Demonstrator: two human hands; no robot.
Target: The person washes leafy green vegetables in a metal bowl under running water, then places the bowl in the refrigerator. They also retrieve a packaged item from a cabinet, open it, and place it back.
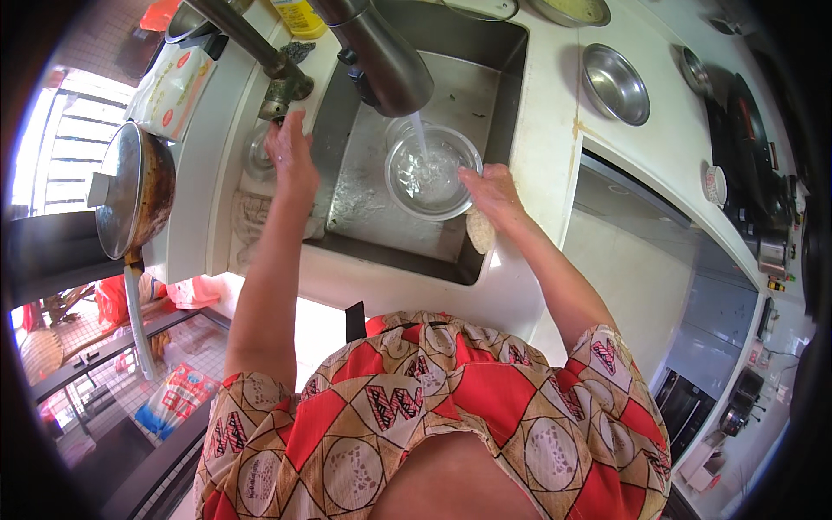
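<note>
A stream from the dark faucet [399, 82] runs into a steel bowl [433, 191] over the sink [355, 234], with more round metal partly hidden behind it. My right hand [490, 186] grips the bowl's right rim. Beside that hand a pale, rough cloth or pad [481, 232] lies on the sink's edge. My left hand [290, 147] is closed on the lower end of a metal tap fitting [282, 95] at the sink's left. Under that hand are a clear container [258, 152] and a pale folded cloth [251, 217], partly hidden by my forearm.
Steel bowls [615, 82] stand on the right counter [546, 104], near a black hob [737, 147]. At left are a lidded pan [130, 191] with a protruding handle, a white packet [169, 91] and a railing [104, 364]. A yellow bottle [299, 17] stands behind the sink.
</note>
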